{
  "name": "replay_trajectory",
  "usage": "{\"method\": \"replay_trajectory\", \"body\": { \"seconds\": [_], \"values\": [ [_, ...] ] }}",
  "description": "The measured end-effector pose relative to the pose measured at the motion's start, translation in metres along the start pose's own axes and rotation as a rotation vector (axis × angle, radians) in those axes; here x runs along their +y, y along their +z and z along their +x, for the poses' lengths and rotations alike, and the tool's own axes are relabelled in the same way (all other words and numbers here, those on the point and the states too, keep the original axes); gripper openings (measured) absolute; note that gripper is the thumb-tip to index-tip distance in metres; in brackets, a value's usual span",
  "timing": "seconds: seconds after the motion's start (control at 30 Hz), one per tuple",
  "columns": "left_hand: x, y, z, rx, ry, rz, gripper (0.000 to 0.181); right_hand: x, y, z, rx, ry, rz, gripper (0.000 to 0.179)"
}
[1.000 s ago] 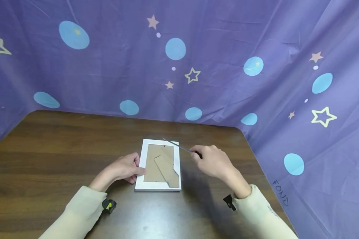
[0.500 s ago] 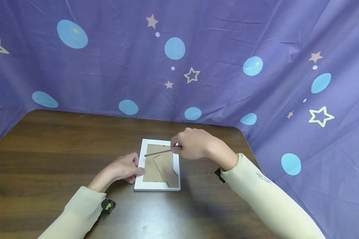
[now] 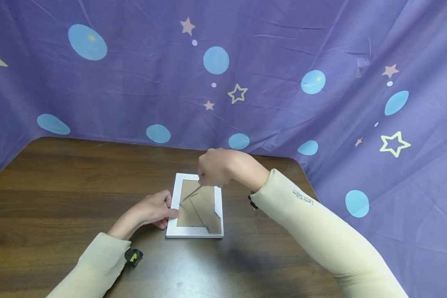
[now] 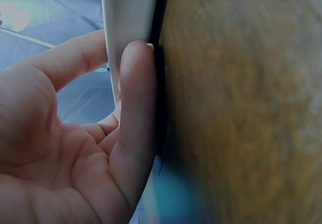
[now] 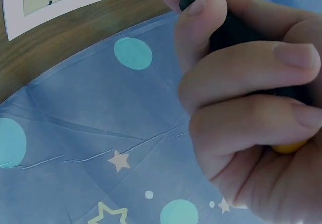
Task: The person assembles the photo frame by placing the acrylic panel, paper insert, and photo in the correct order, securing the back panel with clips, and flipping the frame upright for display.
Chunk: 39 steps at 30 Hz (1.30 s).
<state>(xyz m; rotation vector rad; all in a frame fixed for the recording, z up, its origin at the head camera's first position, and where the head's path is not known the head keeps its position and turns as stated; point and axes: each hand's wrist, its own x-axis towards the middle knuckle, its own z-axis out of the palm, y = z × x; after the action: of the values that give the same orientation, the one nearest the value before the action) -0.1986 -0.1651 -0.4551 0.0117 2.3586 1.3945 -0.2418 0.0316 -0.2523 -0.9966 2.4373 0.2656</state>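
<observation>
A white picture frame (image 3: 190, 232) lies face down on the table, its brown backing board (image 3: 184, 217) and fold-out stand (image 3: 205, 205) facing up. My left hand (image 3: 156, 210) grips the frame's left edge, thumb on top; in the left wrist view a finger (image 4: 137, 83) lies along its side. My right hand (image 3: 217, 167) is above the frame's far edge with fingers curled round the black handle (image 5: 236, 30) of a screwdriver (image 3: 191, 194), which has a touch of yellow near its end. The thin metal shaft slants down leftward, tip right at the frame's left inner edge.
The brown wooden table (image 3: 78, 186) extends around the frame. Behind it and on the right hangs a purple curtain (image 3: 275, 54) with stars and blue dots. Small metal tabs, one of them (image 5: 50, 2) seen in the right wrist view, line the backing's border.
My right hand has swung left and away over the frame, bringing the screwdriver's tip from beyond the far edge to the left inner edge. The left hand and frame have stayed put.
</observation>
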Motion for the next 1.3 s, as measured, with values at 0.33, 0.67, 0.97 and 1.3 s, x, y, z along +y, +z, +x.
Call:
{"method": "replay_trajectory", "body": {
  "seconds": [0.33,0.67,0.97,1.3],
  "values": [
    [0.002,0.001,0.001,-0.009,-0.01,0.007,0.034,-0.008,-0.008,0.008,-0.026,0.081,-0.01,0.04],
    [0.002,0.001,0.001,-0.015,0.01,0.007,0.034,-0.019,-0.014,0.011,-0.064,0.117,-0.028,0.036],
    [0.003,0.001,0.001,-0.019,0.004,0.008,0.034,-0.037,-0.018,0.015,-0.1,0.223,-0.039,0.018],
    [-0.001,0.004,0.001,-0.02,0.003,0.016,0.034,-0.085,-0.028,0.03,-0.061,0.414,-0.185,0.012]
  ]
}}
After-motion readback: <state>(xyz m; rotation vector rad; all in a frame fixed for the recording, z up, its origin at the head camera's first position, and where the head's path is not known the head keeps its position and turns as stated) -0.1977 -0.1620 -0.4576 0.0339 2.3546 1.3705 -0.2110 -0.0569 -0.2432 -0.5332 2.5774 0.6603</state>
